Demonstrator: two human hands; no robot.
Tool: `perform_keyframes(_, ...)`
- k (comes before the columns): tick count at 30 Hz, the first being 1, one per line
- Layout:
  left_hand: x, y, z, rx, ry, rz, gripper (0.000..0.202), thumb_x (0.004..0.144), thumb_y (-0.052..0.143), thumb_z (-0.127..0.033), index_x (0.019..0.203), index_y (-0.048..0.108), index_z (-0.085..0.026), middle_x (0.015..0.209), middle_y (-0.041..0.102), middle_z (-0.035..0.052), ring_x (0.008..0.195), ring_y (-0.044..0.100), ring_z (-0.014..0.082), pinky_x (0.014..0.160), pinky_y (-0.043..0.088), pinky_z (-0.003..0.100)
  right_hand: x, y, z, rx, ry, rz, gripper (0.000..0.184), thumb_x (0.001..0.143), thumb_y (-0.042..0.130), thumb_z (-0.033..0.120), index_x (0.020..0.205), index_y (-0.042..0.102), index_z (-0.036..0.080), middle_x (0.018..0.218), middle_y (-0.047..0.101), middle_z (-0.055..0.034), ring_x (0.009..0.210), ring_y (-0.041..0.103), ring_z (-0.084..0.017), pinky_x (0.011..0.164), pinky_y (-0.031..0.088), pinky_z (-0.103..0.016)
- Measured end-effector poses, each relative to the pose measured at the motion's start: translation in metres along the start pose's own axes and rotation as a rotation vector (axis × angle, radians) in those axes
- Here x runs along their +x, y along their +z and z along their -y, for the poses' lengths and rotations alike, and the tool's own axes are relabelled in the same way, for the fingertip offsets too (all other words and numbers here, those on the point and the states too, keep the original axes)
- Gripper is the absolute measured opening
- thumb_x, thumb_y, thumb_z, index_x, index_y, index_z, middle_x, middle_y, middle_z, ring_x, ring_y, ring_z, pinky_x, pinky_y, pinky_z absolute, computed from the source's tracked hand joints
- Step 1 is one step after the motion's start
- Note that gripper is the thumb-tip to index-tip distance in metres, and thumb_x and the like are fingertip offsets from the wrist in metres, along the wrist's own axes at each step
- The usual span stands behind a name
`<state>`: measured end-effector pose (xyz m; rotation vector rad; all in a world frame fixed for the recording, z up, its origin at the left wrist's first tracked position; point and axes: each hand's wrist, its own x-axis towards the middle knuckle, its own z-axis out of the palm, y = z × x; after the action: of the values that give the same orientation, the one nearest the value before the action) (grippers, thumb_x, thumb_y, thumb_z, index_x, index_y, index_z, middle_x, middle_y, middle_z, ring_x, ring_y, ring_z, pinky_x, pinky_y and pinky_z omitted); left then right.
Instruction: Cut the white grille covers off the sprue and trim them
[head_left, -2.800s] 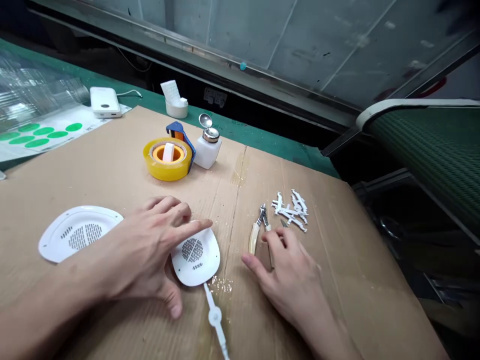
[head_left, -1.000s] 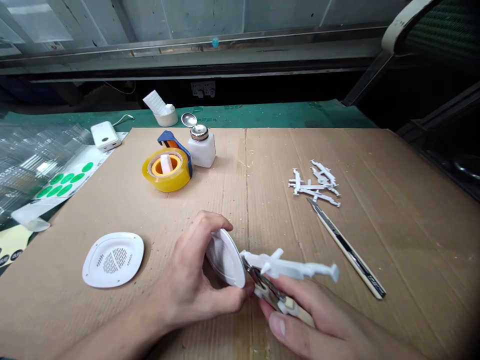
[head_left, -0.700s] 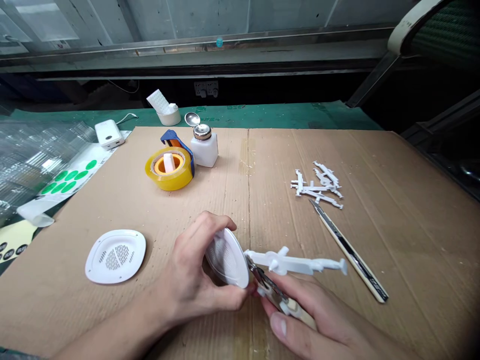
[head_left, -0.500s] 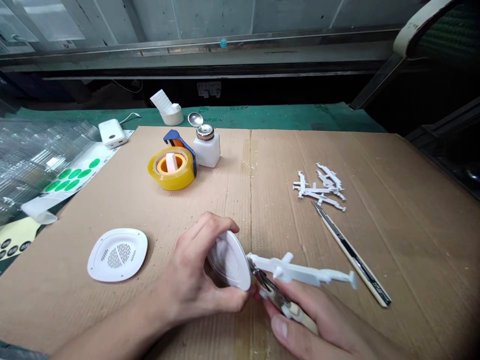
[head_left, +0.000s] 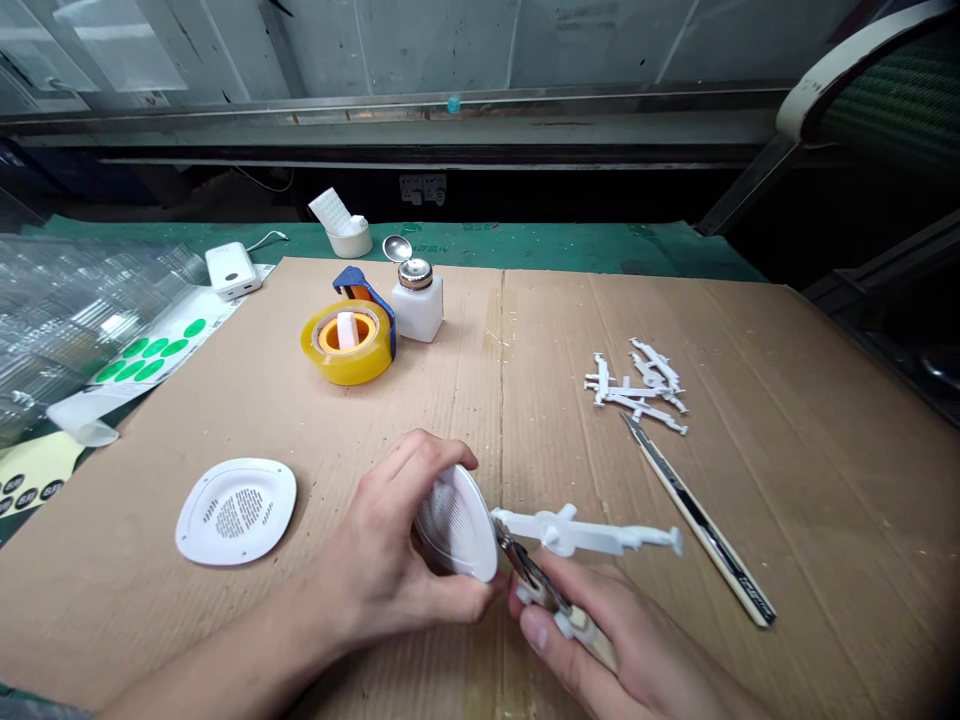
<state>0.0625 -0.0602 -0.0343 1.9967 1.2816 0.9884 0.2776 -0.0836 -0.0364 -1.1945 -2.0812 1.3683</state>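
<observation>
Gripped on edge in my left hand (head_left: 409, 545) is a white perforated plastic cover (head_left: 459, 525), tilted toward the right. My right hand (head_left: 592, 630) is closed around a pair of nippers (head_left: 547, 588) with light handles. The jaws touch the cover's right edge, where a white plastic sprue (head_left: 592, 532) sticks out to the right. Whether the sprue is still joined to the cover I cannot tell. A second white cover (head_left: 236, 512) with slotted holes lies flat to the left of my left hand.
Several cut sprues (head_left: 637, 385) lie at the right, beside a craft knife (head_left: 701, 520). Further back are a yellow tape roll (head_left: 352, 368) and a white pump bottle (head_left: 420, 310). Clear plastic trays (head_left: 67, 320) and sticker sheets line the left. Cardboard (head_left: 450, 390) covers the table.
The nippers and the sprue have shifted slightly left, and the sprue's free end sits a little higher. My left hand keeps its hold on the cover. The view has tilted slightly.
</observation>
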Motion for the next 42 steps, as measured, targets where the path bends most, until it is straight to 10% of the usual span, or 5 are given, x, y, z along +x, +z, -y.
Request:
perform_keyframes(17, 0.002, -0.008, 0.002, -0.089, -0.222, 0.094, 0.066, 0.062, 0.085, -0.035, 0.118, 0.05, -0.027, 0.104, 0.055, 0.0017, 0.09, 0.053, 0.0205, 0.08, 0.045, 0.036, 0.012, -0.006, 0.005, 0.493, 0.231, -0.011, 0.043, 0.092, 0.048, 0.062, 0.087, 0.052, 0.02, 0.066, 0.039, 0.0051, 0.055, 0.035, -0.009, 0.051, 0.034, -0.022)
perform_keyframes(25, 0.0, -0.011, 0.014, -1.33, -0.371, 0.122, 0.07, 0.077, 0.07, -0.051, 0.138, 0.051, -0.021, 0.12, 0.051, 0.0101, 0.103, 0.054, 0.0236, 0.084, 0.055, 0.037, 0.013, -0.018, -0.024, -0.441, -0.13, -0.285, 0.028, 0.095, 0.05, 0.033, 0.121, 0.051, 0.022, 0.096, 0.062, -0.0046, 0.082, 0.064, -0.017, 0.069, 0.052, -0.028)
perform_keyframes(32, 0.004, -0.015, 0.012, -1.748, -0.432, 0.303, 0.072, 0.086, 0.049, -0.066, 0.134, 0.053, -0.012, 0.109, 0.064, 0.0159, 0.093, 0.067, 0.0286, 0.068, 0.061, 0.038, 0.02, -0.034, -0.03, -0.812, -0.448, -0.369, 0.046, 0.088, 0.062, 0.048, 0.122, 0.057, 0.017, 0.106, 0.063, -0.0114, 0.097, 0.062, -0.026, 0.076, 0.056, -0.036)
perform_keyframes(37, 0.003, -0.017, 0.014, -1.811, -0.548, 0.418, 0.075, 0.082, 0.05, -0.069, 0.127, 0.057, -0.009, 0.102, 0.068, 0.0179, 0.089, 0.071, 0.0299, 0.07, 0.06, 0.039, 0.015, -0.081, -0.053, -0.966, -0.152, -0.626, 0.037, 0.097, 0.043, 0.051, 0.104, 0.061, 0.02, 0.101, 0.066, -0.0116, 0.088, 0.065, -0.03, 0.068, 0.052, -0.042)
perform_keyframes(42, 0.001, -0.015, 0.016, -1.842, -0.684, 0.582, 0.078, 0.08, 0.05, -0.072, 0.125, 0.059, -0.009, 0.101, 0.069, 0.0194, 0.084, 0.071, 0.0273, 0.064, 0.06, 0.035, 0.015, -0.101, -0.083, -0.943, -0.074, -0.491, 0.032, 0.097, 0.041, 0.046, 0.093, 0.061, 0.021, 0.081, 0.068, -0.0064, 0.066, 0.067, -0.024, 0.051, 0.05, -0.033)
